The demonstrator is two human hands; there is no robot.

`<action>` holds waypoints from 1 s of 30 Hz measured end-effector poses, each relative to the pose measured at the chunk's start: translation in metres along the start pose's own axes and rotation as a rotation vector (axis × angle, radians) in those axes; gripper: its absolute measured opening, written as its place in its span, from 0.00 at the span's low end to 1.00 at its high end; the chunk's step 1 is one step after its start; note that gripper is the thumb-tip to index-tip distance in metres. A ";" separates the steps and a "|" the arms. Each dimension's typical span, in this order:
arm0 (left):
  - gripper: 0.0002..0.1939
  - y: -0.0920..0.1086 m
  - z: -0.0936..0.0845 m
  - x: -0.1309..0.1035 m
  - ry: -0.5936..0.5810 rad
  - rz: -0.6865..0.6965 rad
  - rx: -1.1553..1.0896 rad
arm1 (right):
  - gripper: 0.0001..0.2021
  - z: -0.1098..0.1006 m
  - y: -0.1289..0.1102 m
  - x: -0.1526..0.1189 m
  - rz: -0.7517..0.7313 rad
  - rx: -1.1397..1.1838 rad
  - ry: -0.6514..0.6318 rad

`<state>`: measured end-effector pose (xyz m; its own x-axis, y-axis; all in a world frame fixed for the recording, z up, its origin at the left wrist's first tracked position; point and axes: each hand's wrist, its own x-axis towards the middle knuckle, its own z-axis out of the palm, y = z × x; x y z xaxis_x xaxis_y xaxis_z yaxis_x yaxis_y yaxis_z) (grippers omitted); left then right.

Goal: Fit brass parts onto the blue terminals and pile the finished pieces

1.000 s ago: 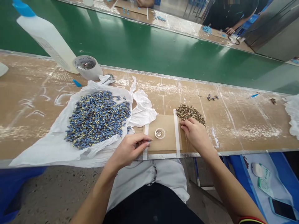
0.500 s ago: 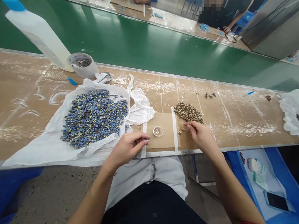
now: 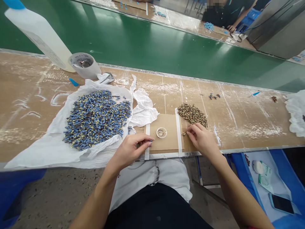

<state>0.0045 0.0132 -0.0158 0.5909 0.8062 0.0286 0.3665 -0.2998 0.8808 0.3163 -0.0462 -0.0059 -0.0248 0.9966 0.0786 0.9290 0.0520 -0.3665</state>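
My left hand is closed in a pinch on a small blue piece, held over the left tape strip of a cardboard pad. On the pad stands a small clear cup with a thin stick leaning in it. To its right, my right hand has thumb and forefinger together beside a few loose brass-coloured pieces; whether it holds one is hidden. Just beyond lies a heap of small brass-and-dark pieces. A large pile of blue, yellow-tipped pieces rests on white cloth at left.
A white bottle with blue cap and a tape roll stand back left. Blue pointed caps and a few loose parts lie on the table. A phone lies lower right. Another person sits across the green belt.
My right hand has moved slightly left and down, from the heap's edge to the few loose brass-coloured pieces. My left hand stays almost still, with the blue piece in its fingers.
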 end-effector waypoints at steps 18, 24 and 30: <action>0.04 0.036 0.025 -0.015 0.103 0.235 0.082 | 0.06 0.024 -0.085 -0.045 0.375 1.184 0.102; 0.06 0.037 0.035 -0.018 0.086 0.225 0.119 | 0.05 0.035 -0.107 -0.043 0.394 1.360 0.112; 0.06 0.039 0.036 -0.017 0.066 0.225 0.127 | 0.05 0.036 -0.106 -0.044 0.389 1.371 0.074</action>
<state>0.0342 -0.0306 0.0009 0.6212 0.7424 0.2508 0.3214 -0.5333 0.7825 0.2058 -0.0930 -0.0038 0.2033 0.9582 -0.2013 -0.2152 -0.1568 -0.9639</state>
